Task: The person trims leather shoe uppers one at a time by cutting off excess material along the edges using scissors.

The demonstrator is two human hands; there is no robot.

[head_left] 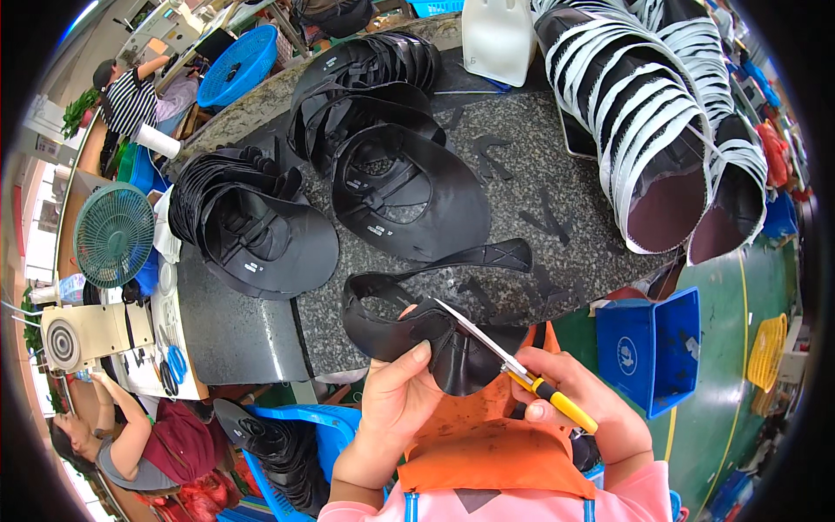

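Note:
My left hand is closed on the edge of a black shoe upper, thumb on its surface. The upper is held just over the near edge of the stone-topped table, its long strap reaching up to the right. In my right hand is a pair of scissors with yellow and black handles. Their long silver blades lie against the upper, pointing up and left. My fingers partly hide the handles. Beyond the upper, a stack of black uppers lies nested, with another stack to its left.
Cut black scraps are scattered on the table. White-edged shoe parts stand in rows at the far right. A blue bin is right of me; a blue chair holding black pieces is at lower left. Two people work further left.

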